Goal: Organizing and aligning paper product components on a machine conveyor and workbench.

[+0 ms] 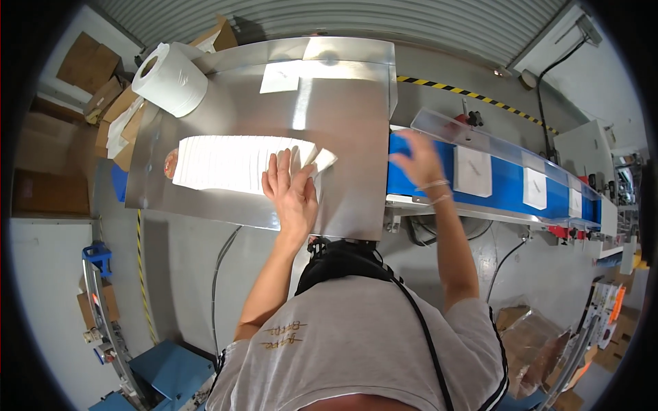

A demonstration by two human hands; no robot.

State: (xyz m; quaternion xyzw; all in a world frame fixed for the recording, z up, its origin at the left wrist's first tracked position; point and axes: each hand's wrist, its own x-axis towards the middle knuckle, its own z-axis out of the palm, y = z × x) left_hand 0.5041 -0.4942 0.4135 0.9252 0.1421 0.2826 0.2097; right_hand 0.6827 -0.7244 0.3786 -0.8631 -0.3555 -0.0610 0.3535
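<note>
A long row of thin white square packets lies on the steel table, leaning against one another. My left hand rests at the row's right end with its fingers stretched out over the packets. The last packets there tilt apart from the rest. Over the left end of the blue conveyor belt is my right hand, empty, with thumb and fingers apart and slightly blurred. To its right, a white packet lies flat on the belt, followed by smaller-looking ones farther along.
A large white paper roll stands at the table's far left, near cardboard boxes. A single white packet lies toward the table's back. A clear guard runs along the conveyor's far side. Something reddish sits at the row's left end.
</note>
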